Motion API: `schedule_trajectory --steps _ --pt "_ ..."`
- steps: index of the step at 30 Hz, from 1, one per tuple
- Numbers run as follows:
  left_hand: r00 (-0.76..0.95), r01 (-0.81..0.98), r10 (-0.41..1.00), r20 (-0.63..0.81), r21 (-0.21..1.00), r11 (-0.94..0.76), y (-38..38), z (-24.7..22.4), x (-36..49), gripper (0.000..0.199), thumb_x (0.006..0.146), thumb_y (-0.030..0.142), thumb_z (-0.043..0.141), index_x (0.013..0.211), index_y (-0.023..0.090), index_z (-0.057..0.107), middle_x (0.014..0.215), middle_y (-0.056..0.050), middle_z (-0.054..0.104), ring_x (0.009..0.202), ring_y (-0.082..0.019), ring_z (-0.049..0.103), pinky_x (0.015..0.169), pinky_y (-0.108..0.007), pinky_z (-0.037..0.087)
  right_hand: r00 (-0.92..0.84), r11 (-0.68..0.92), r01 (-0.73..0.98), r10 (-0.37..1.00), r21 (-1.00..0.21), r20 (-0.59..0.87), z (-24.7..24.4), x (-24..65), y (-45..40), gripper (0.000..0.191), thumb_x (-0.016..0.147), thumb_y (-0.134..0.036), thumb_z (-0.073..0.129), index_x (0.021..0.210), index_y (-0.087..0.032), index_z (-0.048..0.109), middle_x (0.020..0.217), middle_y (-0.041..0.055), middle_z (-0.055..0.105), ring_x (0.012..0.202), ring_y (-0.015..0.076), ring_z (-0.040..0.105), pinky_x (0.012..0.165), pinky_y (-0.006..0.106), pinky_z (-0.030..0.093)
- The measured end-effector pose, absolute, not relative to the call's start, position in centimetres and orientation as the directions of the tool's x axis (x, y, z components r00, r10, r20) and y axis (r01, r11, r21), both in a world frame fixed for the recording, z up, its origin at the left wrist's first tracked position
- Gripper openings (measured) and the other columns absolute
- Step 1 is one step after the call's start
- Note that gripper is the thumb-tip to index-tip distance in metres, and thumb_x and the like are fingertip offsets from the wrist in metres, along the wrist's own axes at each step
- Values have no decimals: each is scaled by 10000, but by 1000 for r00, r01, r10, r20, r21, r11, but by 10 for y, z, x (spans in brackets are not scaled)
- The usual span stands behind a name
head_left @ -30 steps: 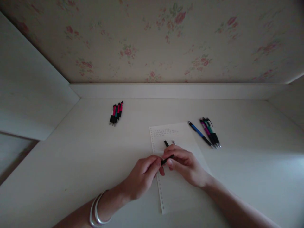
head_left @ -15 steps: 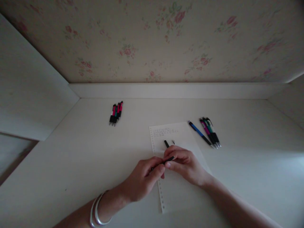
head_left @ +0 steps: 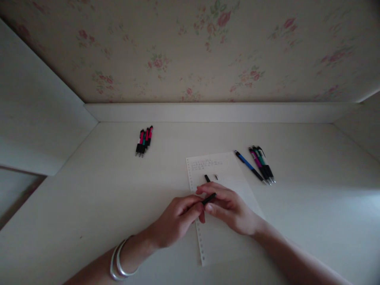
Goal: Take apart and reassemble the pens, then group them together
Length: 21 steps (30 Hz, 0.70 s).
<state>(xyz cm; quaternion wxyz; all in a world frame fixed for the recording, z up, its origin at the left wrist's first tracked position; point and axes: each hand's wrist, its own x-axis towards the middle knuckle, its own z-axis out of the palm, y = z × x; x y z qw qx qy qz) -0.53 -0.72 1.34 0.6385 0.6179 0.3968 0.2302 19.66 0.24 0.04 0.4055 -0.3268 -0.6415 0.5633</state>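
Observation:
My left hand is closed in a pinch on a slim black pen part, which points up and to the right out of its fingers. Facing it, my right hand curves around the free end with thumb and fingers apart. Its fingers reach over toward the left fingertips; whether one touches the pen part is hard to see. Both hands are above a sheet of lined paper with writing near its top. On the sheet, just beyond the right fingers, lie a black tubular piece, partly covered, and a small silver tip.
Right of the sheet lies a blue pen, beside a row of purple, green and white pens. Several red and green pens are grouped at the back left. A white ledge runs along the floral wall.
The right fingers have loosened and spread, with the upper fingers stretching farther left. The pen part stays in the left hand, shifted slightly. The view has moved a little.

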Motion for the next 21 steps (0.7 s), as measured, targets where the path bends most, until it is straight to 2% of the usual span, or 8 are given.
schedule_trajectory --steps 1,4,9,13,17,21 --pt "581 199 782 -228 971 134 -7 14 -5 380 998 429 460 829 146 650 685 16 486 660 -125 434 611 -254 318 -462 148 -45 874 -988 152 0 197 2 231 925 -300 647 1136 -236 713 1064 84 684 904 173 670 777 305 568" --pt "589 208 770 -246 967 150 -5 14 -5 365 975 445 506 833 142 652 679 27 460 627 -112 397 578 -250 289 -449 112 -64 884 -992 129 0 197 2 128 901 -307 678 952 -225 762 994 64 697 898 177 677 779 301 573" --pt "575 151 789 -219 975 160 -4 8 -5 376 953 476 533 812 143 636 700 20 467 645 -117 404 587 -247 297 -493 108 -37 863 -993 113 3 199 2 191 927 -300 646 1079 -236 741 1175 84 670 1058 192 643 924 325 522" --pt "585 208 778 -228 970 128 -4 9 -6 389 950 478 538 799 139 654 646 37 431 595 -105 376 557 -245 271 -464 68 -73 881 -995 94 3 199 2 128 916 -282 663 966 -221 763 1034 66 704 936 165 672 826 279 543" --pt "577 197 784 -228 971 137 -3 10 -5 405 954 490 522 804 137 652 673 26 463 610 -109 388 564 -242 280 -473 76 -44 876 -996 88 2 198 2 169 913 -301 666 1043 -232 749 1170 82 688 1050 188 653 905 315 529" --pt "590 225 778 -217 969 99 -3 10 -5 401 954 478 524 792 139 665 652 33 443 590 -106 379 567 -236 284 -455 5 -105 889 -994 52 2 197 2 139 887 -325 697 938 -216 765 1012 68 714 910 175 687 806 299 566"
